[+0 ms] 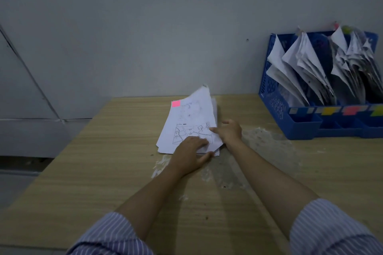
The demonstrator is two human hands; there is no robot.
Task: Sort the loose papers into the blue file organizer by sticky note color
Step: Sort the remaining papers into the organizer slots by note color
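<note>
Nearest the camera, two blue-and-white striped sleeves (116, 234) are rolled above the elbows, and both bare forearms reach forward over the pale wood-grain tabletop (83, 172), which carries whitish scuffed patches (265, 138) in front of the person.

The left hand (191, 152) lies on the near edge of a small stack of loose white printed papers (186, 126), fingers spread flat over a line drawing on the top sheet, thumb tucked at the stack's lower corner — pressing rather than gripping. The right hand (229, 130) pinches the right edge of the top sheet between thumb and curled fingers, and that side of the sheet is lifted, its far corner curling upward. A pink square sticky note (176, 103) sits at the sheet's far left corner.

Farther back and to the right, against the grey wall (145, 27), stands the blue plastic slotted file organizer (273, 97) — well apart from the stack. Its upright compartments hold leaning sheaves of white paper, and yellow, pink and green sticky notes (350, 110) line its front ledge.
</note>
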